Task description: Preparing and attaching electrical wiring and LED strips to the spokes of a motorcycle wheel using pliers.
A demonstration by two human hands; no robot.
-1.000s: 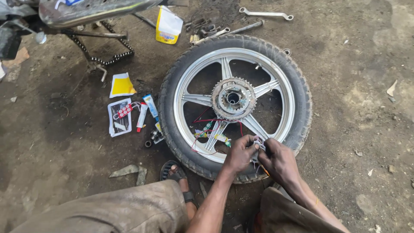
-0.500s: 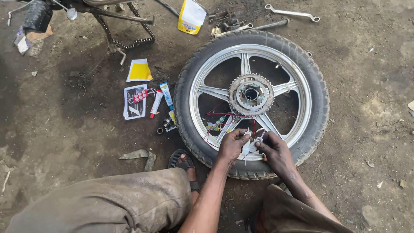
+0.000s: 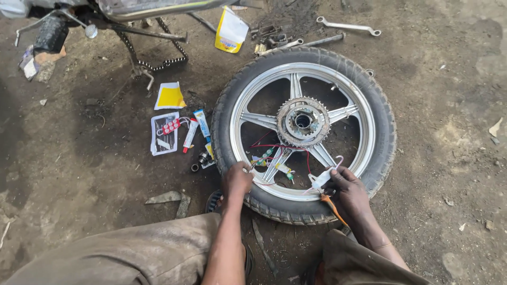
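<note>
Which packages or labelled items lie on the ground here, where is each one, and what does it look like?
Pouch: above the wheel, soft, yellow and white.
Flat packet: left of the wheel, yellow with white edges.
Blister card: below that packet, white rectangle with red pieces.
Tube: beside the tyre's left edge, white and blue.
Smaller tube: between card and blue tube, white with red tip.

Bright cast-metal rim (image 3: 253,119) gleams, smooth and silvery; around it the tyre (image 3: 383,132) is matt black rubber, ribbed and dusty. The sprocket (image 3: 302,121) looks dull, rusty steel. Glossy plastic-coated wires (image 3: 274,148) cross the spokes. The ground (image 3: 79,174) is rough, dry dirt.
</note>
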